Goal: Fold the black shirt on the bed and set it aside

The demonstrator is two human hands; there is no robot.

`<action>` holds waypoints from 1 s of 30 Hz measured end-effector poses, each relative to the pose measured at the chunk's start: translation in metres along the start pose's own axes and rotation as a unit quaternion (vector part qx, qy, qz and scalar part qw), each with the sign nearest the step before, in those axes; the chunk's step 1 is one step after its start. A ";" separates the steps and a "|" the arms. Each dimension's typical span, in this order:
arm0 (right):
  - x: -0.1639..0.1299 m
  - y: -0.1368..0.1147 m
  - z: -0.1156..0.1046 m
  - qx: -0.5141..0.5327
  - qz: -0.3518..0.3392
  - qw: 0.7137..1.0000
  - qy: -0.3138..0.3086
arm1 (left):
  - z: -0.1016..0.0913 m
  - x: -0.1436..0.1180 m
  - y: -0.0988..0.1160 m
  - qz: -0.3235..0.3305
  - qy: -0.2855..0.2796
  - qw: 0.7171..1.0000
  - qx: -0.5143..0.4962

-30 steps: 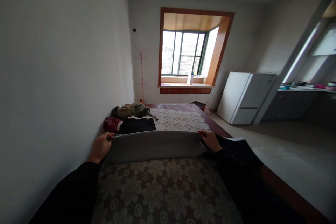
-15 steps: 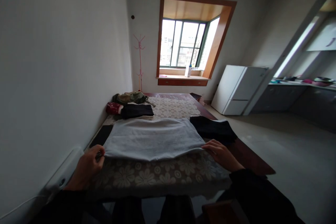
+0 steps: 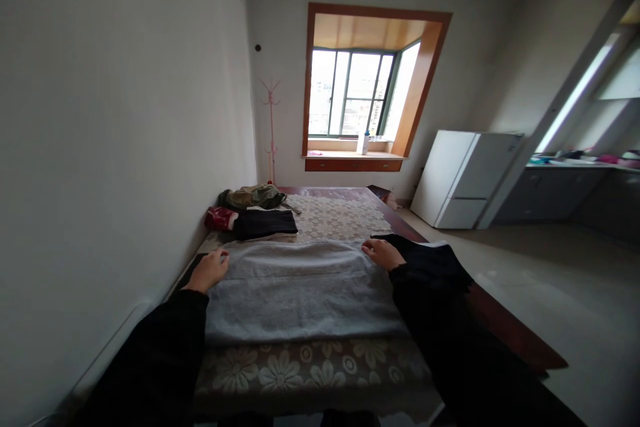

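A light grey folded cloth garment [image 3: 300, 297] lies spread across the table before me. My left hand [image 3: 210, 270] is at its far left corner, fingers loosely bent and a little apart. At the far right corner is my right hand [image 3: 383, 253], its fingers reaching inward over the edge and slightly spread. Neither hand visibly pinches the fabric. Dark folded clothing [image 3: 425, 257] lies just right of the grey garment, partly behind my right sleeve. Beyond the left corner sits a folded black garment [image 3: 265, 223].
A lace-patterned tablecloth [image 3: 340, 213] covers the dark red table [image 3: 520, 327]. A red item [image 3: 219, 218] and an olive-green bag-like bundle [image 3: 255, 196] lie by the left wall. A white fridge [image 3: 455, 180] and pink coat stand [image 3: 272, 127] stand farther back.
Both hands have left the near edge of the grey garment and moved forward to its far corners. The near edge now lies flatter and closer to me. The view has tilted slightly.
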State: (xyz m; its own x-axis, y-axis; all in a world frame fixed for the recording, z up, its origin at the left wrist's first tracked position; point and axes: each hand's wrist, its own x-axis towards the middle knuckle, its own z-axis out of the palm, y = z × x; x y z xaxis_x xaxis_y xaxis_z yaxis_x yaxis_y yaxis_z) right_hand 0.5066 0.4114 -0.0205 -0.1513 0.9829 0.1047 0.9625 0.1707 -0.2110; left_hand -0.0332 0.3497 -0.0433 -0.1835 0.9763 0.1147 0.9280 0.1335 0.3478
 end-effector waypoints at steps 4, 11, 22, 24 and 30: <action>0.046 -0.005 0.023 -0.039 0.071 0.997 0.017 | 0.018 0.043 0.001 -0.048 0.022 0.998 0.027; 0.081 0.008 0.051 0.007 0.126 0.991 0.050 | 0.020 0.074 -0.016 -0.076 0.048 0.996 -0.014; 0.030 0.031 0.007 0.421 0.060 0.880 0.211 | -0.028 0.025 0.003 -0.075 0.178 0.931 -0.310; -0.009 0.034 -0.010 0.520 0.035 0.817 0.246 | -0.048 -0.016 0.014 -0.057 0.230 0.874 -0.425; -0.166 0.024 -0.057 0.606 0.049 0.744 0.276 | -0.093 -0.162 0.018 -0.049 0.288 0.774 -0.562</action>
State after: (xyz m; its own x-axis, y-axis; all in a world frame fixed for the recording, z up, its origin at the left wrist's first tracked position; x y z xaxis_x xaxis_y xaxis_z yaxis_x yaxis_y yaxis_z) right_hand 0.5679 0.2483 0.0127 0.3443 0.8738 0.3434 0.0008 0.3655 -0.9308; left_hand -0.0172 0.1783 0.0307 -0.6502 0.6893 0.3197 0.0923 -0.3459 0.9337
